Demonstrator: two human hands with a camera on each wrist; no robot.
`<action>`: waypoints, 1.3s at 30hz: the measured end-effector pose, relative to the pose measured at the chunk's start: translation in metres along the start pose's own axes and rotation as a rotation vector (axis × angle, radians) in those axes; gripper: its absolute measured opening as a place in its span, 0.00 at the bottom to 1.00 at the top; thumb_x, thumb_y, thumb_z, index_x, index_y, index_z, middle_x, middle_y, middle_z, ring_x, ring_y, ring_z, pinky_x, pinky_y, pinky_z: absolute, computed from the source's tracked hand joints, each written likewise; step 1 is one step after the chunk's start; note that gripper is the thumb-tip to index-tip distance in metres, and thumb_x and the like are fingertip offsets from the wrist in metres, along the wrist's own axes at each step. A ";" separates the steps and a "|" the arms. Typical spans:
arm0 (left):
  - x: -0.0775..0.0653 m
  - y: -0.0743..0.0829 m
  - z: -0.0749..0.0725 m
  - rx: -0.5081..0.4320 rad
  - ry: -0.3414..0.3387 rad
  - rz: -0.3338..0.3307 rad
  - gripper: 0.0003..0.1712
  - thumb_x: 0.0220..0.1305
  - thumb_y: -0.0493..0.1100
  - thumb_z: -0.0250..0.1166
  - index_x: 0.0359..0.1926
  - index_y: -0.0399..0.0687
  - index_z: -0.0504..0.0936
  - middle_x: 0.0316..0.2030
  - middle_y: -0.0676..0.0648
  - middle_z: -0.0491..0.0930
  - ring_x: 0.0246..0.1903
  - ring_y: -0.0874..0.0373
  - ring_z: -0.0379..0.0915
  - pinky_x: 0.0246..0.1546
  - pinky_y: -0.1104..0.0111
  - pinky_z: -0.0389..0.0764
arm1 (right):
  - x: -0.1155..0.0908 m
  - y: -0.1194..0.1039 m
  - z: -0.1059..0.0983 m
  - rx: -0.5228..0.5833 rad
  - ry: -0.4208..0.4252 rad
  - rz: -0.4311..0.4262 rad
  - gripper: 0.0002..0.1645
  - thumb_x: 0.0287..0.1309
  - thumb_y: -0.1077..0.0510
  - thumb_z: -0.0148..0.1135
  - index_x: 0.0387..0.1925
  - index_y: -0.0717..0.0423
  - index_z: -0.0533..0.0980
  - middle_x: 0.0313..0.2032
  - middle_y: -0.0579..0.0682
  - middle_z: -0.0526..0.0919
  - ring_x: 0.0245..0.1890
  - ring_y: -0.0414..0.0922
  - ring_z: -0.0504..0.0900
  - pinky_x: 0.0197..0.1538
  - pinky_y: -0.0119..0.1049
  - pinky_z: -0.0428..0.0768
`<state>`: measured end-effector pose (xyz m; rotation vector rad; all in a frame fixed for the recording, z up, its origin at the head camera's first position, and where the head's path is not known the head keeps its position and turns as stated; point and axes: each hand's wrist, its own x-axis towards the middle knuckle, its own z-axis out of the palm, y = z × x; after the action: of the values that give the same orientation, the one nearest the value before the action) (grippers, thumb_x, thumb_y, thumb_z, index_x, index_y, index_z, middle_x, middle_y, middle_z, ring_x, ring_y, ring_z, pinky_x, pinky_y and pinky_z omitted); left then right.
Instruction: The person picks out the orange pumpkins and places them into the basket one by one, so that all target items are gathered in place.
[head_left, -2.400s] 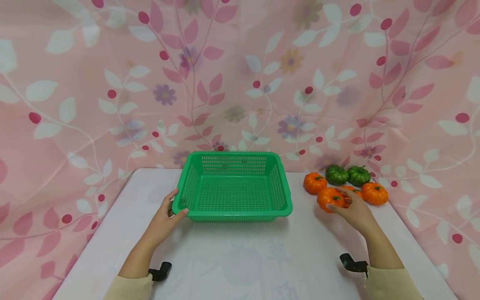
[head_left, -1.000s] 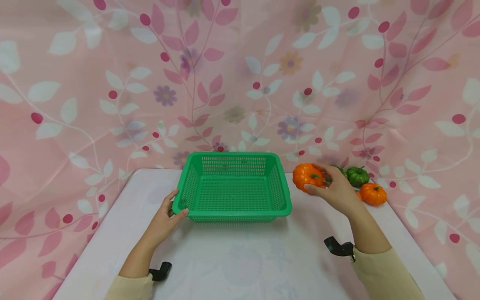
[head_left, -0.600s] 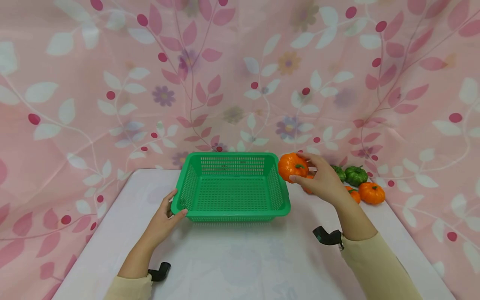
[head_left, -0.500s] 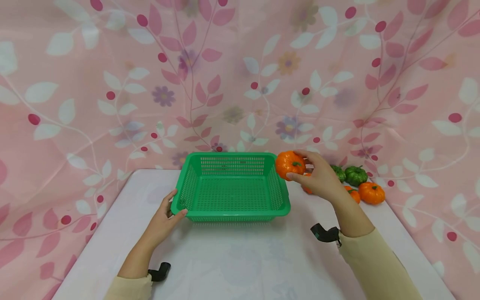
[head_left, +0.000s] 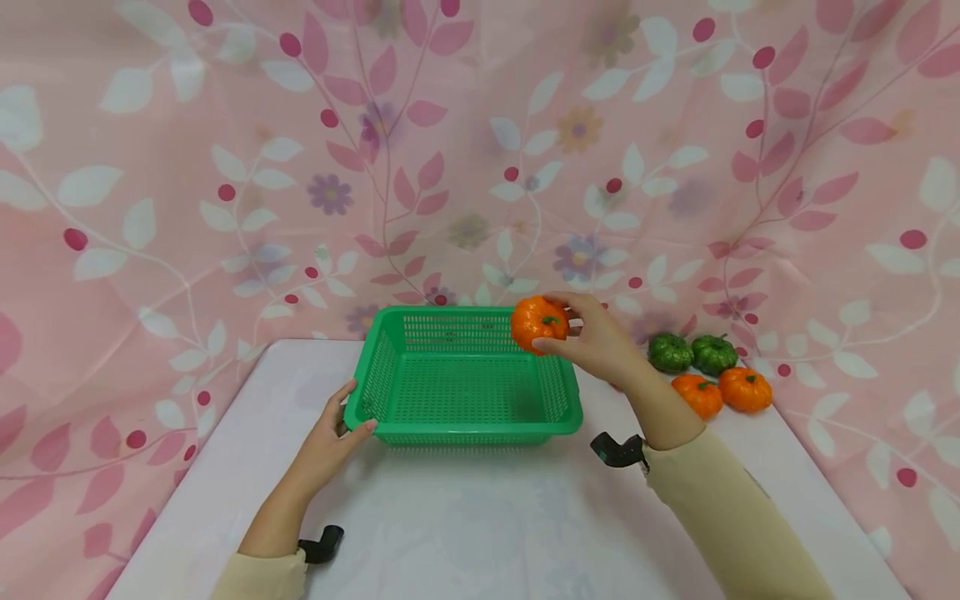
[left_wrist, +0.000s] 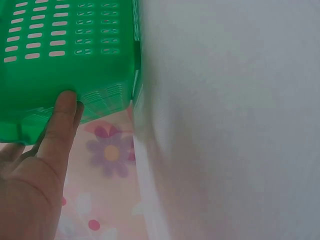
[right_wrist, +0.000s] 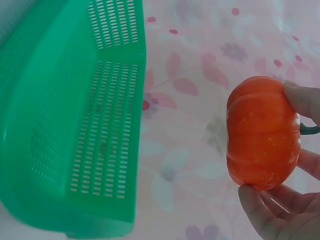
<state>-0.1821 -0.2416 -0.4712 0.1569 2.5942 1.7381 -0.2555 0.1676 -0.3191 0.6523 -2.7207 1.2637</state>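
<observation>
Above the right part of a green plastic basket, my right hand holds a small orange pumpkin between thumb and fingers. The right wrist view shows the same pumpkin with its green stem toward the palm, raised beside the basket wall. My left hand grips the basket's near left corner, thumb at the front rim and fingers along the left side. In the left wrist view a digit of that hand lies against the basket's outer wall. No pumpkin lies on the basket's floor.
At the table's right side sit two green pumpkins and two orange pumpkins. A sliver of another orange one shows behind my right wrist. The white-covered table meets a pink floral curtain at the back.
My right hand has picked up an orange pumpkin from the group at right and carried it up and leftward over the basket. My left hand stays at the basket's corner.
</observation>
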 end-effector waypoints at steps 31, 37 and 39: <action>0.000 0.000 0.000 0.005 -0.002 0.007 0.49 0.72 0.48 0.63 0.81 0.54 0.41 0.70 0.30 0.61 0.64 0.40 0.68 0.60 0.48 0.73 | 0.058 -0.012 0.046 -0.148 -0.185 -0.077 0.41 0.55 0.44 0.75 0.68 0.51 0.71 0.60 0.53 0.73 0.55 0.51 0.73 0.58 0.48 0.78; -0.001 0.000 0.000 -0.004 -0.002 0.010 0.49 0.71 0.49 0.64 0.80 0.54 0.42 0.70 0.30 0.61 0.64 0.40 0.69 0.59 0.52 0.74 | 0.071 -0.011 0.058 -0.131 -0.235 -0.098 0.40 0.56 0.47 0.75 0.67 0.55 0.71 0.60 0.53 0.75 0.55 0.51 0.74 0.55 0.43 0.80; -0.001 0.000 0.000 -0.004 -0.002 0.011 0.49 0.71 0.49 0.64 0.80 0.54 0.42 0.70 0.30 0.62 0.64 0.40 0.69 0.59 0.51 0.74 | 0.076 -0.011 0.063 -0.124 -0.250 -0.100 0.40 0.56 0.47 0.74 0.67 0.55 0.71 0.61 0.52 0.75 0.56 0.50 0.74 0.54 0.42 0.81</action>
<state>-0.1815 -0.2415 -0.4710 0.1728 2.5936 1.7457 -0.3127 0.0884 -0.3350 0.9780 -2.8890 1.0455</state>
